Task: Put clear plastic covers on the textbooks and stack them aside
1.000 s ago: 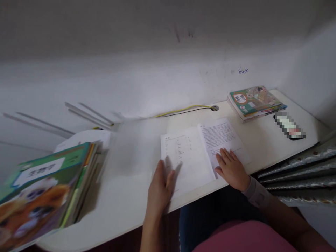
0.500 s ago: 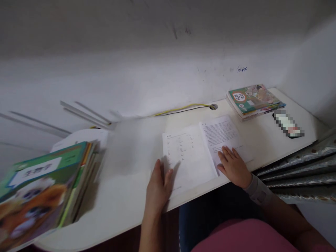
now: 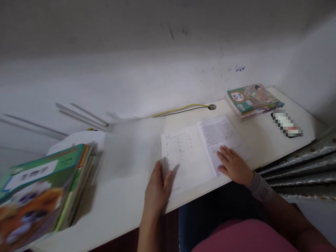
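An open book (image 3: 189, 168) lies on the white desk in front of me, with sparse printing on its left page and dense text on the right one. My left hand (image 3: 159, 185) rests at the book's left edge, its thumb apart from the fingers and over the page margin. The undersides of those fingers are hidden. Across the lower part of the right page, my right hand (image 3: 235, 166) lies flat with its fingers stretched out. A grey band (image 3: 259, 187) circles the right wrist.
A stack of books (image 3: 39, 196) stands at the left, beside some white paper (image 3: 78, 138). Another book stack (image 3: 252, 99) is at the back right, near a blurred-out phone (image 3: 286, 124). A yellow cable (image 3: 181, 107) runs along the wall into a desk hole. Patterned curtain folds (image 3: 301, 168) hang at right.
The whole view has shifted slightly, so things appear a little further left. Both hands keep their places on the book, and its pages look the same.
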